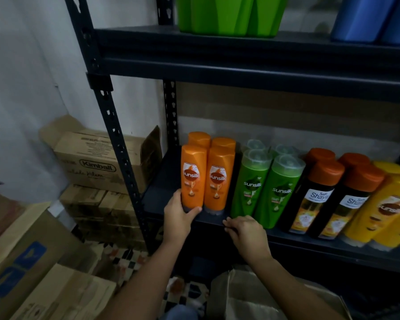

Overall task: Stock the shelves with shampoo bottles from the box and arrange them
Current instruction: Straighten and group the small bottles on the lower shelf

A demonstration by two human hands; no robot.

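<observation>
On the dark metal shelf (286, 239) stand rows of shampoo bottles. My left hand (179, 215) grips the base of the front-left orange bottle (192, 176), with its thumb across the front. A second orange bottle (217, 179) stands right beside it, and two more stand behind. To the right come green bottles (249, 185), black bottles with orange caps (310, 199) and yellow bottles (383, 213). My right hand (244, 229) hovers at the shelf's front edge before the green bottles, fingers loosely curled, holding nothing. The open cardboard box (252, 296) sits on the floor below my arms.
Green tubs (229, 15) and blue bottles (367, 17) stand on the shelf above. Stacked cardboard cartons (97, 167) fill the floor left of the rack, with more boxes (32, 262) at the near left. The rack's upright post (116, 139) stands just left of the orange bottles.
</observation>
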